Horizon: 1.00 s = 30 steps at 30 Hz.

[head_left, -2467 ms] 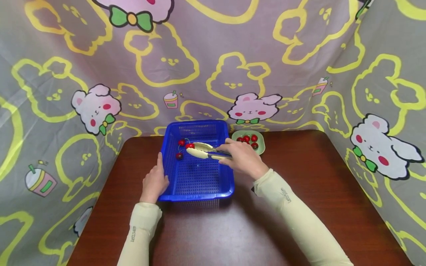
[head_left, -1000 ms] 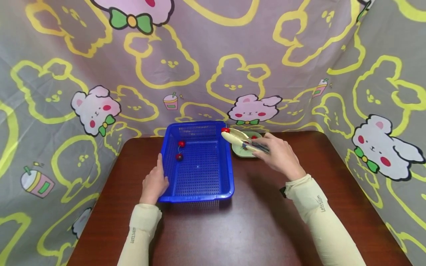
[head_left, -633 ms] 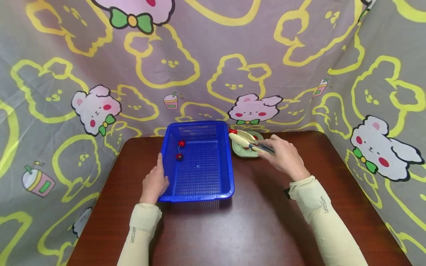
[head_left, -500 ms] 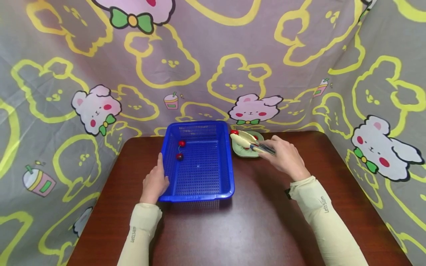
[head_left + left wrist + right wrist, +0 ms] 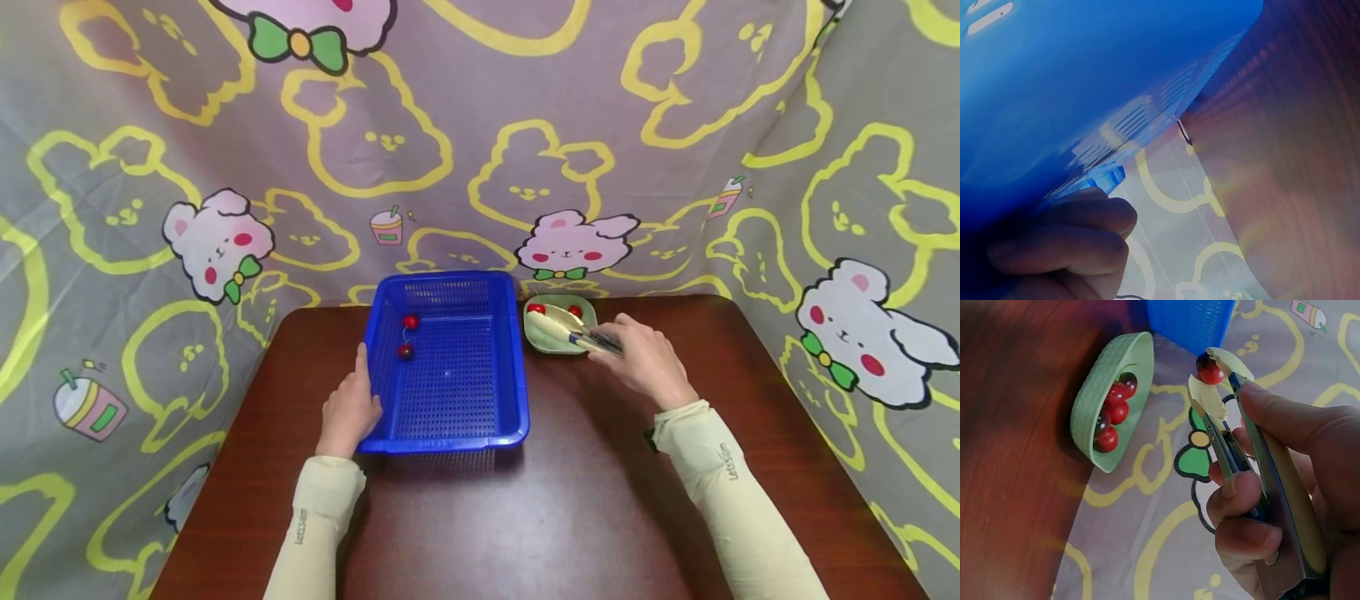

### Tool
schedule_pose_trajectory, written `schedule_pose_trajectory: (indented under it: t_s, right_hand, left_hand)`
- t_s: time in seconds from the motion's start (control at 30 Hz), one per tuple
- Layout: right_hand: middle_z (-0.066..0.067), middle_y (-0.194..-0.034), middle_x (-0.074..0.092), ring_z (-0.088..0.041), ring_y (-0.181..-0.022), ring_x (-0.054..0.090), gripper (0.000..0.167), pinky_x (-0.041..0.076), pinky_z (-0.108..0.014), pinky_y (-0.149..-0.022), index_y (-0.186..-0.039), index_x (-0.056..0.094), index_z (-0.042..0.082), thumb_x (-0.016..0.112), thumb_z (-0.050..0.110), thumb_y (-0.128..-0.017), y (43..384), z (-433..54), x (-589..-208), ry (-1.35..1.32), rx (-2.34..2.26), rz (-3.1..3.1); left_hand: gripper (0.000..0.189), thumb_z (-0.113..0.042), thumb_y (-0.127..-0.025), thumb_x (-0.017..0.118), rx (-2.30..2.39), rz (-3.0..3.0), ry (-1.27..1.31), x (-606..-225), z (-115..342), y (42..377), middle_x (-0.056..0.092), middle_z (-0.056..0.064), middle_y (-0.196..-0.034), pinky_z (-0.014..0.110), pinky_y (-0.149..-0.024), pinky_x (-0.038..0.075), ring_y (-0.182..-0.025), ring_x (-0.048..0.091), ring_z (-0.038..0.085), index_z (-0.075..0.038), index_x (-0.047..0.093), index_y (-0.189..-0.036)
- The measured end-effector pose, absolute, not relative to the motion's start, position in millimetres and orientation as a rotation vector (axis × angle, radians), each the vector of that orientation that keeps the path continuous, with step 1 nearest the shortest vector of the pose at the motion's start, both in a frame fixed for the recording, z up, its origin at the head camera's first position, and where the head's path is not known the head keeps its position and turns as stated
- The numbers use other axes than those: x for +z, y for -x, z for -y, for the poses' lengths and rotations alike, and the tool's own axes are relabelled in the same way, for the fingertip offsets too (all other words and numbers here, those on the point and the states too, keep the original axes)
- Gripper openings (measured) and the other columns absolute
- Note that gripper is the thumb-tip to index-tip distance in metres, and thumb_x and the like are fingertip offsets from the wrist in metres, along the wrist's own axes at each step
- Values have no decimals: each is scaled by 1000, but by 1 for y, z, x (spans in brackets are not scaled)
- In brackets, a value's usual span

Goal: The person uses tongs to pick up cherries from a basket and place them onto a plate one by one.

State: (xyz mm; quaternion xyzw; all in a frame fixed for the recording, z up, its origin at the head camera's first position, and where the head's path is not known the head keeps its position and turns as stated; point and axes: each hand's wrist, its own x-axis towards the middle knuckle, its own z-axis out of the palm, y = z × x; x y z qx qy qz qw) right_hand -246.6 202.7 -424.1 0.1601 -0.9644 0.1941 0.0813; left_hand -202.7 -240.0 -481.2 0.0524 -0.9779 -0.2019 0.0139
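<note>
My left hand (image 5: 348, 414) grips the left side of the blue perforated basket (image 5: 450, 446); in the left wrist view its fingers (image 5: 1085, 244) curl at the basket's edge. Two cherries, a red one (image 5: 411, 321) and a darker one (image 5: 406, 352), lie inside, apparently linked by a stem. My right hand (image 5: 637, 358) holds metal tongs (image 5: 1288, 540) with cream scalloped tips. Between those tips sits a red and dark cherry (image 5: 1210, 372), above the pale green dish (image 5: 1088, 403). Several cherries (image 5: 1117, 412) lie in that dish, partly hidden by the tongs in the head view.
The dish stands just right of the basket on a brown wooden table (image 5: 480, 525). Close behind and at both sides hangs a grey cloth (image 5: 450, 108) printed with cartoon animals.
My right hand has carried the cherry in the tongs from inside the basket rightward to above the green dish, lowering it slightly most recently. My left hand has stayed at the basket.
</note>
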Motion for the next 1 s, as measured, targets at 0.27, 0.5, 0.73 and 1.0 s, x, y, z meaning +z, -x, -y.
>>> schedule_pose_trajectory:
  t_s: [0.27, 0.5, 0.73, 1.0]
  right_hand:
    - [-4, -94, 61, -27, -74, 58, 41, 46, -46, -63, -126, 75, 16, 83, 25, -87, 248, -205, -432, -466, 575, 2898]
    - [-6, -92, 60, -28, -71, 57, 40, 43, -43, -61, -127, 74, 14, 82, 25, -89, 250, -202, -437, -454, 537, 2931]
    - [-9, -95, 62, -31, -71, 59, 38, 44, -45, -60, -125, 75, 16, 82, 24, -88, 252, -198, -444, -463, 500, 2938]
    - [-8, -93, 62, -33, -68, 59, 37, 46, -48, -60, -122, 77, 15, 83, 25, -87, 258, -193, -448, -472, 424, 2929]
  left_hand:
    - [87, -7, -97, 64, -623, 3046, -157, -481, 241, 202, 63, 34, -121, 59, -74, 56, -78, 64, 40, -1, 9, -165]
    - [87, -7, -97, 64, -627, 3042, -155, -482, 241, 203, 63, 34, -122, 59, -74, 55, -78, 64, 40, -2, 9, -165]
    - [88, -7, -97, 64, -637, 3042, -161, -483, 240, 203, 64, 32, -121, 58, -74, 56, -74, 62, 36, -2, 9, -165]
    - [89, -7, -97, 65, -631, 3049, -172, -482, 239, 203, 64, 32, -119, 56, -72, 56, -73, 60, 35, -3, 7, -166]
